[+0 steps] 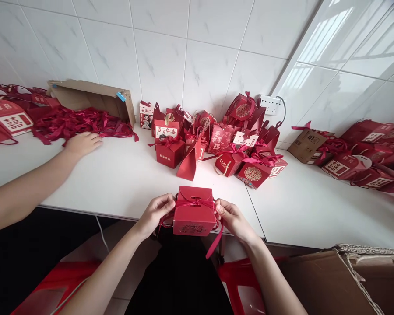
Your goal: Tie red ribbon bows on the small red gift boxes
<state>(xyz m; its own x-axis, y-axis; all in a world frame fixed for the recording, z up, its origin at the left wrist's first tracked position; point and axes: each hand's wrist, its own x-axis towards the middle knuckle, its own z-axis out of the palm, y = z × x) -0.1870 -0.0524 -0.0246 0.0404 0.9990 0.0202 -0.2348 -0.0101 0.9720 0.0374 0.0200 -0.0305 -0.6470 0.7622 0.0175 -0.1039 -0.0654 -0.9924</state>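
Observation:
I hold a small red gift box (193,214) at the front edge of the white table (124,175). A red ribbon (194,202) is tied across the box near its top, and a loose end hangs down at the right. My left hand (156,212) pinches the ribbon at the box's left side. My right hand (230,216) pinches it at the right side. Both hands are closed on the ribbon and steady the box between them.
Another person's hand (82,143) reaches from the left toward a heap of red ribbons (82,122) by a tipped cardboard box (92,98). Several finished red gift boxes (216,140) stand at the wall. More red boxes (364,162) lie right. An open carton (341,280) sits lower right.

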